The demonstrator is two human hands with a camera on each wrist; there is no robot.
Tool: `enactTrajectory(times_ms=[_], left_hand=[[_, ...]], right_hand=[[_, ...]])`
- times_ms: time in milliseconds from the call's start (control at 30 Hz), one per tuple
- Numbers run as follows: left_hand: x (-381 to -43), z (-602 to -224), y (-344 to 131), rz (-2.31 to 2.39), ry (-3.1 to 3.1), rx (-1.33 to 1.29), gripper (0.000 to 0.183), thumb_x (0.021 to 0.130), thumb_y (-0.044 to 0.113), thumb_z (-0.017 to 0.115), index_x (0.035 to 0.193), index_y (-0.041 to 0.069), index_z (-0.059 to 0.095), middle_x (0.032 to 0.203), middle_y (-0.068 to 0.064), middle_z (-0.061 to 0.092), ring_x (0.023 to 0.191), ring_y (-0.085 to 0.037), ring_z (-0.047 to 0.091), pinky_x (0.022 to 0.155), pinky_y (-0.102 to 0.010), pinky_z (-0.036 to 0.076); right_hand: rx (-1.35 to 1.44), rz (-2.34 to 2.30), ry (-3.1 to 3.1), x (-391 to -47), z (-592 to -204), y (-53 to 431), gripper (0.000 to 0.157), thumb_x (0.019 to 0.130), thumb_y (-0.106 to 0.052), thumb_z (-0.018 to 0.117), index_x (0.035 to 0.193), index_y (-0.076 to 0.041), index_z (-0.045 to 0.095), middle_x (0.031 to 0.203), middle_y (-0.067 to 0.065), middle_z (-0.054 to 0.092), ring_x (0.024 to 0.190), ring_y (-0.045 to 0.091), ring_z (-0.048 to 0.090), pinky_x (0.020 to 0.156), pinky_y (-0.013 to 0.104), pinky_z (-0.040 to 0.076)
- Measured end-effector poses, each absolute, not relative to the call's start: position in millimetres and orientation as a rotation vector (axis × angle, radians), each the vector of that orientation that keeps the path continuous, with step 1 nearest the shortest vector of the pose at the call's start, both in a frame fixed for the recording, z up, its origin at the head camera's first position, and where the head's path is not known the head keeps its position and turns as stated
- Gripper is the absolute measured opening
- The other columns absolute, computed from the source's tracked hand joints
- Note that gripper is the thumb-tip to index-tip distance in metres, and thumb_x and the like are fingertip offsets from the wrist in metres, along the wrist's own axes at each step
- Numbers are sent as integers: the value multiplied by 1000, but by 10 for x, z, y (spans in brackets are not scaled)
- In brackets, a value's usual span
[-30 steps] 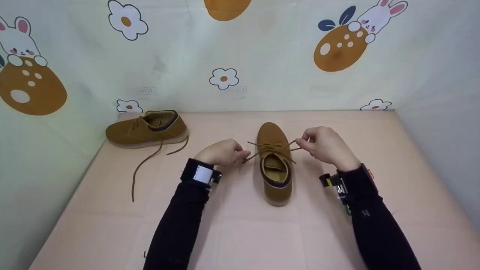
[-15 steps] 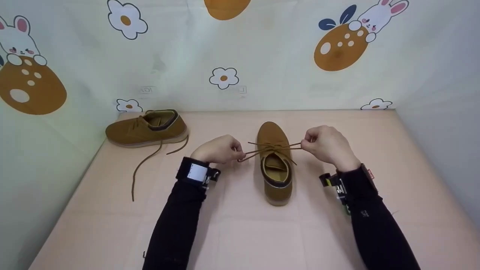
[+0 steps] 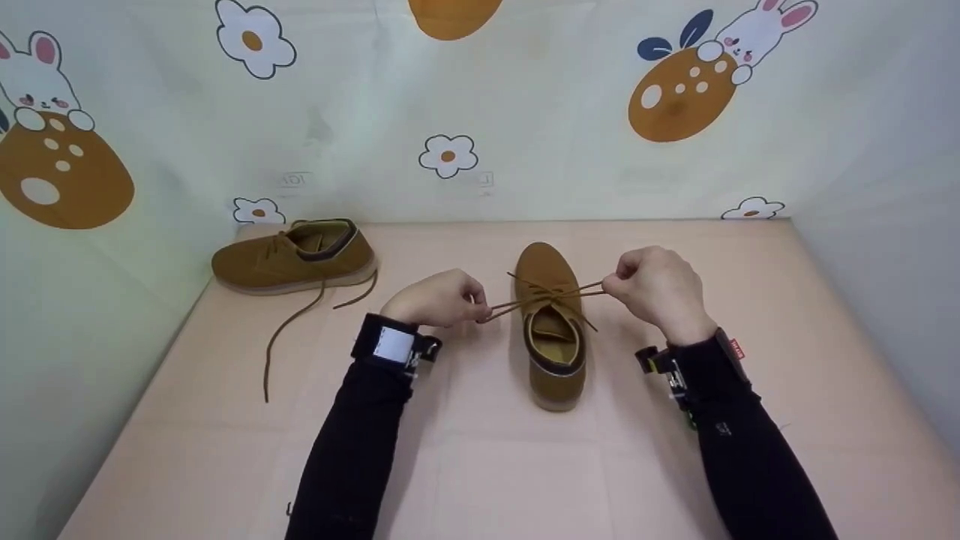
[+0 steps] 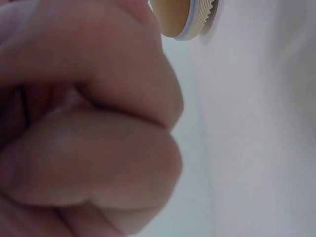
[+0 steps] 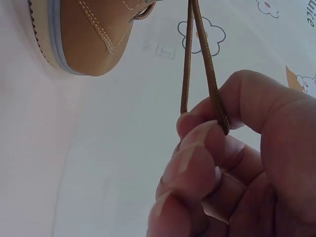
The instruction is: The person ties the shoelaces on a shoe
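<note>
A brown lace-up shoe [image 3: 546,266] stands upright in the middle, toe pointing away, with a bow knot [image 3: 547,295] over its tongue. Left of it, my left hand [image 3: 442,298] pinches one loop of the shoelace; in the left wrist view its curled fingers [image 4: 113,153] fill the frame and hide the lace. On the other side, my right hand [image 3: 660,289] pinches the opposite loop, whose two strands of shoelace [image 5: 210,74] run tight from thumb and fingertips toward the shoe. Both loops stretch sideways, and two short lace ends stick out around the knot.
A second brown shoe [image 3: 296,262] sits at the back left, its toe to the left, with untied laces [image 3: 289,322] trailing onto the pink tabletop [image 3: 517,480]. Behind the table hangs a pale cloth [image 3: 525,97] printed with flowers and rabbits.
My left hand has shifted slightly up and taken hold of its loop. My right hand has drawn outward a little, and both loops are pulled straighter. The upper lace end has moved closer to the shoe.
</note>
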State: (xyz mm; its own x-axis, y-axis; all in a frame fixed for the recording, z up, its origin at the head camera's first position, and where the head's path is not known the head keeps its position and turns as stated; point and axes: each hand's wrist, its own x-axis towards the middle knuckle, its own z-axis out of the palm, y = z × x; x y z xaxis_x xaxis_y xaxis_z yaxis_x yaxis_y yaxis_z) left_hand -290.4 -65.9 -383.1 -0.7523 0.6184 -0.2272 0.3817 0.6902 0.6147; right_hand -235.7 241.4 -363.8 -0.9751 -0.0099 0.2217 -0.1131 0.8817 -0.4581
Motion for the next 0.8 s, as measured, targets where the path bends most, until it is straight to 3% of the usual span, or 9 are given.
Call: enactTrajectory(times_ms=[333, 800], left_hand=[[-2905, -3814, -682, 854, 2495, 790, 14, 89, 17, 63, 80, 15, 73, 76, 3, 63, 60, -12, 46, 52, -27, 35], [-2906, -3826, -667, 899, 2508, 784, 13, 87, 14, 62, 79, 15, 72, 79, 2, 64, 63, -13, 48, 54, -27, 37]], right_hand=[[164, 715, -2833, -2372, -3654, 2436, 16, 79, -20, 63, 64, -19, 66, 65, -2, 60, 59, 21, 50, 49, 33, 34], [162, 708, -2844, -2347, -3626, 2416, 18, 76, -19, 65, 59, -19, 61, 62, -5, 57, 59, 21, 48, 49, 33, 33]])
